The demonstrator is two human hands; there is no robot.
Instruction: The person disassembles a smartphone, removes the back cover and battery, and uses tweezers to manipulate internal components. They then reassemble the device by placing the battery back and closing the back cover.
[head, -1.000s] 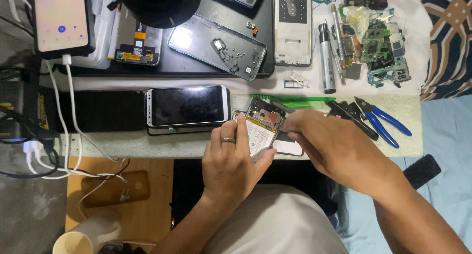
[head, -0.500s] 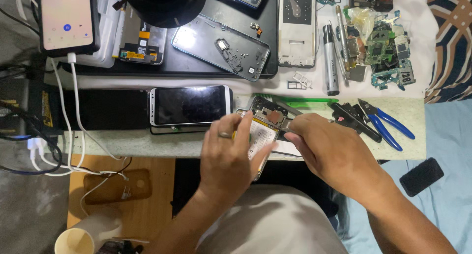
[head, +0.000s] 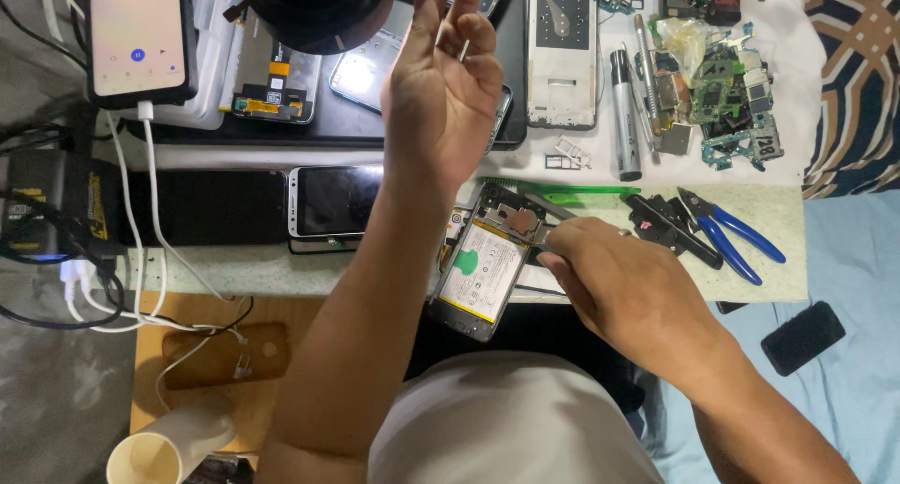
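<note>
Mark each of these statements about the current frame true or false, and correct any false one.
1. The left hand is raised above the bench, fingers apart, away from the opened phone. True.
2. The right hand holds the blue-handled pliers. False: the pliers lie on the bench to its right; the hand holds a slim metal tool against the opened phone.
3. The opened phone shows its battery, white with green marks. True.
4. The silver phone left of the opened phone has a lit screen. False: its screen is dark.
5. A phone with a lit screen at top left has a white cable plugged in. True.
</note>
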